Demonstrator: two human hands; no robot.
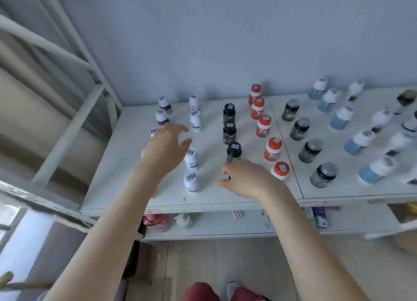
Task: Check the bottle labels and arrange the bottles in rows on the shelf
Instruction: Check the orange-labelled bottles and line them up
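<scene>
Bottles stand in rows running front to back on the white shelf. From the left there are white bottles with dark labels, plain white bottles, black bottles, orange-capped bottles, dark green jars and blue bottles with white caps. My left hand hovers with fingers spread over the two left rows and hides part of a white bottle. My right hand is curled at the front of the black row. Only a dark sliver shows between its thumb and finger, apparently a black bottle.
A grey wall closes the back of the shelf. A white metal frame rises at the left. On the lower shelf are a pink bottle and small boxes. More bottles crowd the far right edge.
</scene>
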